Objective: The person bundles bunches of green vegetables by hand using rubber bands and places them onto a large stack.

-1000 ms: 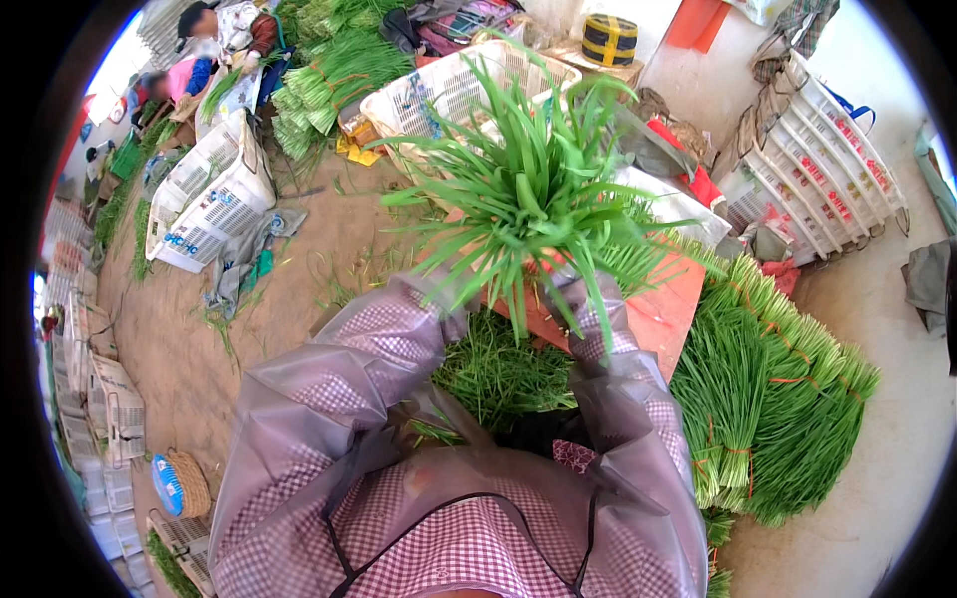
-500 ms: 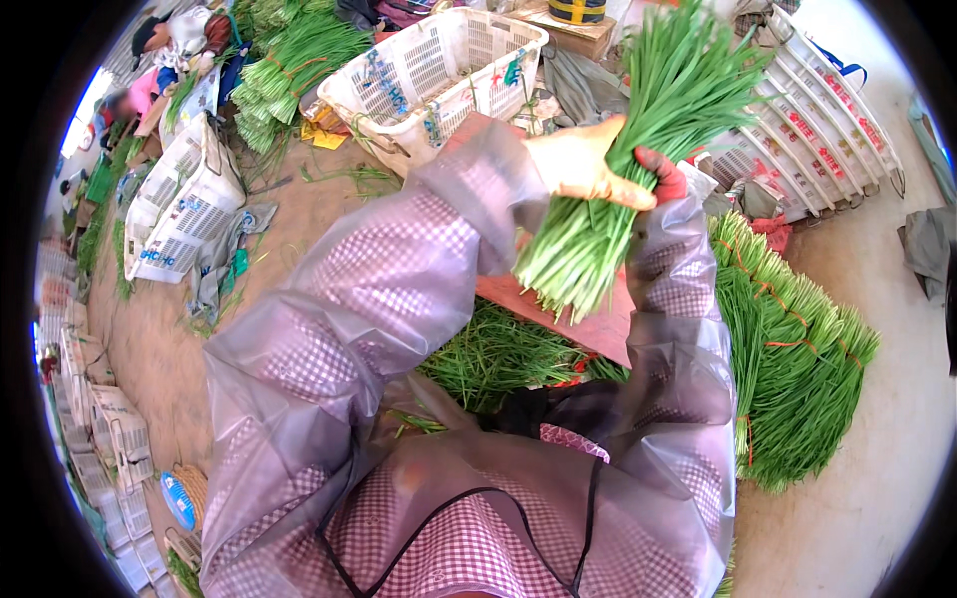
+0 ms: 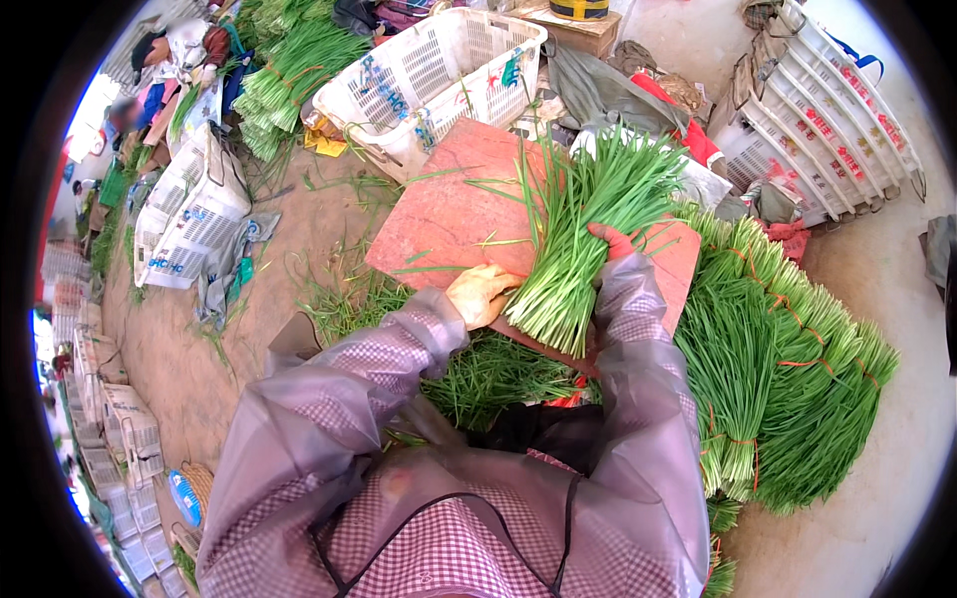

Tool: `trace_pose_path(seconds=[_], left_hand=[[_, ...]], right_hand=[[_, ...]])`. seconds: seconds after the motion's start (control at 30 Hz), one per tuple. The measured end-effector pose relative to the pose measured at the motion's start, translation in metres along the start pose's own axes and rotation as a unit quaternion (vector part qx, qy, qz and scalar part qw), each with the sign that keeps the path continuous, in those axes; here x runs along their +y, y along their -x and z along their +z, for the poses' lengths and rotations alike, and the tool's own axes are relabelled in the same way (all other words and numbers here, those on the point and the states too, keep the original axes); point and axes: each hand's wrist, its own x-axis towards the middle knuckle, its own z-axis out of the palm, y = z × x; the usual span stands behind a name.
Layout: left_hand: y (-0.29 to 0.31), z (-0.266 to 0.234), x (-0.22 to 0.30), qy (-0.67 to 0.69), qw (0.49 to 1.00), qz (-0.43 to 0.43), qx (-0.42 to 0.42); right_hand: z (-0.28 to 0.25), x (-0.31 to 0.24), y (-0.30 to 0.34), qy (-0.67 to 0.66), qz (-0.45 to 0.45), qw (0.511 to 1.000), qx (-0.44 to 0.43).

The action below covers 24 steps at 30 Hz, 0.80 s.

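A loose bunch of green garlic chives lies tilted over a reddish board in front of me, pale stem ends toward me. My right hand, with reddish finger coverings, is closed around the bunch's right side; most of its fingers are hidden by the leaves. Beside the lower left stems, my left hand in a yellowish glove sits low at the board's near edge. Its fingers are drawn together, and whatever is between them is too small to tell. A few stray leaves lie on the board.
Tied chive bundles are stacked at my right. Cut leaves form a pile under the board. A white plastic crate stands beyond it, and stacked crates lean at the far right. More chives lie at the far left.
The bunch has come down from mid-air onto the board. My left hand has let go of it and moved down and left; my right hand still grips it, lower now.
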Motion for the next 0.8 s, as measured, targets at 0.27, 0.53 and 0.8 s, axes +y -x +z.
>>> trace_pose_path(seconds=[0.27, 0.53, 0.8], left_hand=[[0.039, -0.037, -0.030, -0.128, 0.990, -0.041, -0.042], [0.006, -0.079, -0.016, -0.028, 0.968, -0.164, 0.186], [-0.060, 0.023, 0.066, 0.130, 0.927, -0.351, -0.019]], right_hand=[[0.002, 0.002, -0.018, 0.046, 0.022, 0.999, -0.012], [0.010, -0.004, -0.012, 0.046, 0.058, 0.996, -0.042], [0.009, 0.003, -0.015, 0.244, -0.104, 0.963, 0.049]])
